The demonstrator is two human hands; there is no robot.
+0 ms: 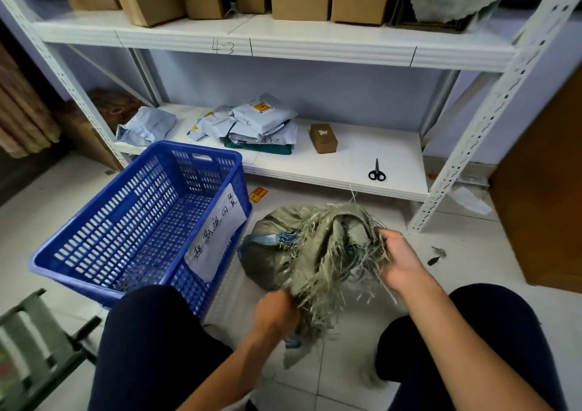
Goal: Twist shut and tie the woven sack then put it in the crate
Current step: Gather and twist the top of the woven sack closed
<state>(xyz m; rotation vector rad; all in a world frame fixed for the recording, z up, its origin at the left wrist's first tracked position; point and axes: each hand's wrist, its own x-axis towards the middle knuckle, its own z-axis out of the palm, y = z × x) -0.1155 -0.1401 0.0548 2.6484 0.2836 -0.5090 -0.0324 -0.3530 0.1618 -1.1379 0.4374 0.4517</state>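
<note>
Evidently the step in hand was the gathering and twisting of the sack's mouth; no tie was yet visible, and the crate [138, 221] stood empty on the floor at the left, a paper label on its near wall. Just right of the crate, the sack [283, 253] rested on the floor between the person's knees, bulging at the base, its frayed open edge bunched upward toward the hands. The left hand [275, 314] was low and closed around a gathered fold of the near edge, knuckles up, forearm angled in from the lower left. The right hand [398, 261] was higher, at the sack's right side, fingers curled and clamped on the frayed rim, wrist bent inward. By judgement, the next move called for drawing both folds together into one neck, rotating it tight, then knotting it before the lift leftward into the crate. Scissors [377, 171] lay on the lower shelf [362, 146], well apart
</note>
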